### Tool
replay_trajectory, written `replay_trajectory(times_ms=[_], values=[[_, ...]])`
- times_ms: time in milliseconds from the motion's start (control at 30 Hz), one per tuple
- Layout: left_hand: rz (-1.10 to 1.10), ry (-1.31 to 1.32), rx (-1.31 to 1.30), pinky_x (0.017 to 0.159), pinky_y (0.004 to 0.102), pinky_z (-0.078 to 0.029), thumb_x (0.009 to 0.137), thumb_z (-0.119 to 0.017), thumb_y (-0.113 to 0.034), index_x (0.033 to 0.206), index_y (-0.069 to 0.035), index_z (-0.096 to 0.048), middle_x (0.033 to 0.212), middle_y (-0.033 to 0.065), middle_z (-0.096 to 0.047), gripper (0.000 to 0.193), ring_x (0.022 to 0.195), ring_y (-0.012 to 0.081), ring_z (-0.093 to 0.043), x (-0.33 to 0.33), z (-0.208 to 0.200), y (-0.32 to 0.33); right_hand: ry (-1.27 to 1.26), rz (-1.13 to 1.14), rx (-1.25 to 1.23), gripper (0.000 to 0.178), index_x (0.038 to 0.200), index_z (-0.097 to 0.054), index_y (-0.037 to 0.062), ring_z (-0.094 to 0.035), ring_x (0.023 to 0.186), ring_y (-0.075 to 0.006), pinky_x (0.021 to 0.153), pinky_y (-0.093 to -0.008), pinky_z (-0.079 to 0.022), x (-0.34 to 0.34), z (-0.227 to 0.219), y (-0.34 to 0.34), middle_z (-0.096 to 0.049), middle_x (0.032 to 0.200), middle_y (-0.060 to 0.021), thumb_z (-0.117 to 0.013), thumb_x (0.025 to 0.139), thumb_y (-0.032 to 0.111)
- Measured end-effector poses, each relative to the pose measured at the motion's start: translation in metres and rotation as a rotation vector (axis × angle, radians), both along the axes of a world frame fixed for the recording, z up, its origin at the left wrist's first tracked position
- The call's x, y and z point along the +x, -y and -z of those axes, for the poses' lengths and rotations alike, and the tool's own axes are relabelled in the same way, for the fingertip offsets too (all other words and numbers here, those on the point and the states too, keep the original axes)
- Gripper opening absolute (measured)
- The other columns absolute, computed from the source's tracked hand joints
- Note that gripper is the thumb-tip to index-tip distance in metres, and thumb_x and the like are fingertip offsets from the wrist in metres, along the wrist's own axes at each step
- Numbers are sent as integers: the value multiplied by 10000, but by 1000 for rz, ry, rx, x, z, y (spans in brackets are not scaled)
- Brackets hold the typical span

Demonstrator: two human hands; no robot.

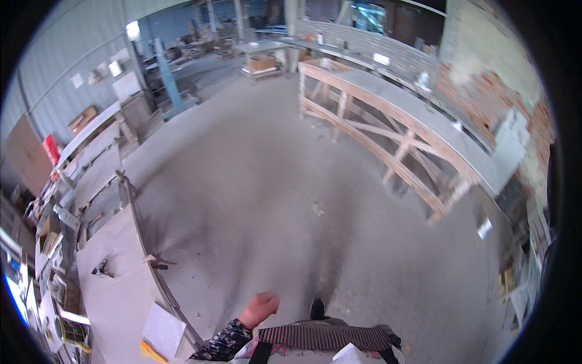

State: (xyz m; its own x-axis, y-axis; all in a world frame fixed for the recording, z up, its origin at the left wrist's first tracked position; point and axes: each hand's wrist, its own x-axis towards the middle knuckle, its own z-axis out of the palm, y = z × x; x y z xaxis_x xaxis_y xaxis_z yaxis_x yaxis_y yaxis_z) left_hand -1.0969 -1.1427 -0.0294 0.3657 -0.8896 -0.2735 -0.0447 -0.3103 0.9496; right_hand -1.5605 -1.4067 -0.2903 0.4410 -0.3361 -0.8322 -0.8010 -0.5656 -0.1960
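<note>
My left hand (259, 308) hangs in front of my body at the lower middle, its fingers curled into a loose fist, slightly blurred. Nothing shows in it. A dark patterned sleeve (227, 341) covers that arm. My right hand is out of sight. Nearest to the left hand is a long pale worktable (115, 303) on the left. On it lie a white square sheet (164, 329), a yellow-edged object (151, 352) beneath its corner, and a small dark tool (103, 267). The hand touches none of these.
A long wooden-framed workbench (400, 97) stands at the right, cross-braced below. Dusty concrete floor (254, 170) stretches between the tables. A blue metal post (168, 76) rises at the far left. A small table (260, 48) with a cardboard box (261, 62) stands at the back.
</note>
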Motion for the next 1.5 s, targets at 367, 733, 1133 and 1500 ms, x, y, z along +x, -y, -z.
replay_trajectory(times_ms=[367, 733, 1133, 1500], values=[[-488, -194, 245, 664, 275, -483, 927, -554, -172, 849, -25, -654, 768, 19, -640, 194, 735, 115, -593, 164, 61, 147, 658, -239, -43, 299, 895, -724, 92, -667, 914, -350, 805, -447, -518, 520, -87, 277, -700, 963, -176, -605, 845, 361], [-406, -117, 141, 600, 270, -460, 945, -559, -252, 751, -23, -613, 666, 20, -600, 305, 625, 101, -559, 516, 54, 363, 490, -81, -22, 379, 945, -731, 58, -677, 919, -336, 828, -435, -520, 752, -95, 463, -712, 936, -172, -637, 835, 409], [-407, 225, 767, 600, 344, -506, 902, -565, -282, 794, -15, -641, 675, 91, -643, 299, 640, 167, -632, 843, 243, 498, 556, -343, 142, 350, 1002, -714, 93, -672, 938, -355, 841, -448, -512, 1187, -55, 685, -698, 983, -190, -569, 891, 392], [-322, 8, 1149, 589, 379, -528, 884, -560, -286, 815, -48, -677, 735, 89, -685, 274, 667, 225, -663, 1095, 330, 556, 558, -699, 61, 343, 1042, -700, 104, -664, 948, -365, 847, -451, -516, 1586, -50, 842, -700, 999, -166, -570, 897, 387]])
